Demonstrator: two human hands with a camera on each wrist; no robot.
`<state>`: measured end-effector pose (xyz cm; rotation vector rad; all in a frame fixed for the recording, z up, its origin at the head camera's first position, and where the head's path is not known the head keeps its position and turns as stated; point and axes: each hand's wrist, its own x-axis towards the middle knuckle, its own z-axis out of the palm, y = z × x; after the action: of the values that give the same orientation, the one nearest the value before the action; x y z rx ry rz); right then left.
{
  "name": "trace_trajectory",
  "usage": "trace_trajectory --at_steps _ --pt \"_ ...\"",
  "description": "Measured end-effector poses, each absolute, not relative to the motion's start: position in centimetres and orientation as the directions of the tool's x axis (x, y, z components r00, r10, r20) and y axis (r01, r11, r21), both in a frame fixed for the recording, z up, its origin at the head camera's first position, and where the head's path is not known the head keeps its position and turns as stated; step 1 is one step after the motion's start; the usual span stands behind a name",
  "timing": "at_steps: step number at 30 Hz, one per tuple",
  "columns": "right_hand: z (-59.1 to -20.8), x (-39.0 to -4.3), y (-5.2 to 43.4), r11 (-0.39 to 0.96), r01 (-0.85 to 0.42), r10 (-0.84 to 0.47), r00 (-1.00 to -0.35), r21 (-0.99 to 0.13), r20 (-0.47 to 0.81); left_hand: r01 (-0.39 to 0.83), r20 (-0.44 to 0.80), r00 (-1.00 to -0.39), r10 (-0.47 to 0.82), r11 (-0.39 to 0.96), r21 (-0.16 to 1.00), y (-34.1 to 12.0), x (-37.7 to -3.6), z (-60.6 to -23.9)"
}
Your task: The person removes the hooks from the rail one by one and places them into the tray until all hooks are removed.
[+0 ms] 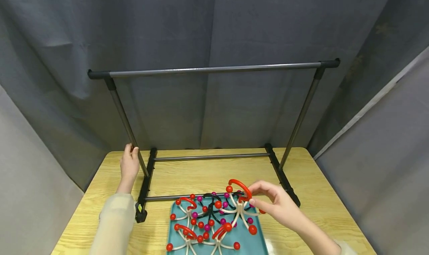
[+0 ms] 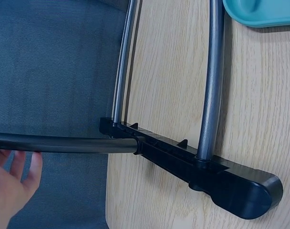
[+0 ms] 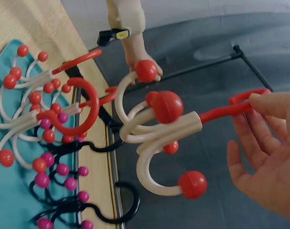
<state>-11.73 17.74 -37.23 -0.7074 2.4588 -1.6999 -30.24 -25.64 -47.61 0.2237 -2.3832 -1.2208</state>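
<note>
Head view: a pale wooden table (image 1: 321,195) enclosed by grey curtains (image 1: 214,24) carries a metal garment rack with grey tubes and black plastic feet (image 1: 214,68). The rack stands across the middle of the table, its top bar running left to right above the tabletop.

The left hand (image 1: 129,164) is at the far left, fingers curled round the lower part of the rack's left upright post (image 1: 129,130), just above its foot. In the left wrist view the fingertips (image 2: 14,164) lie against the underside of that dark post, beside the black foot (image 2: 216,174) resting on the wood.

A teal plastic tray (image 1: 258,244) sits at the near centre, just in front of the rack's near lower crossbar. It holds a heap of multi-armed hangers: cream arms with red ball tips and red hooks (image 1: 197,232), and black arms with magenta ball tips (image 1: 211,210).

The right hand (image 1: 278,202) is at the tray's right far corner, pinching with thumb and fingertips the red hook (image 1: 239,185) of one cream hanger with red ball tips (image 3: 159,138). In the right wrist view this hanger hangs clear of the heap, its hook end (image 3: 245,102) held at the fingertips while the other fingers (image 3: 259,143) stay loosely spread.
</note>
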Motion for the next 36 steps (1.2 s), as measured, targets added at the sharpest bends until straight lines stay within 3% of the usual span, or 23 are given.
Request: trace_trajectory --at_steps 13,25,36 --pt "-41.3 -10.6 20.7 0.195 -0.325 -0.521 -0.834 -0.925 0.182 0.074 0.342 -0.875 -0.344 0.603 0.794 -25.4 -30.2 -47.4" --pt "-46.0 -10.8 21.3 0.258 -0.11 -0.47 -0.882 -0.96 -0.025 0.058 0.319 -0.885 -0.34 0.6 0.798 -25.3 -30.1 -47.7" --pt "-50.4 -10.9 21.6 0.268 -0.063 -0.398 -0.916 -0.961 -0.051 0.08 0.336 -0.88 -0.337 0.591 0.803 -25.6 -29.9 -48.0"
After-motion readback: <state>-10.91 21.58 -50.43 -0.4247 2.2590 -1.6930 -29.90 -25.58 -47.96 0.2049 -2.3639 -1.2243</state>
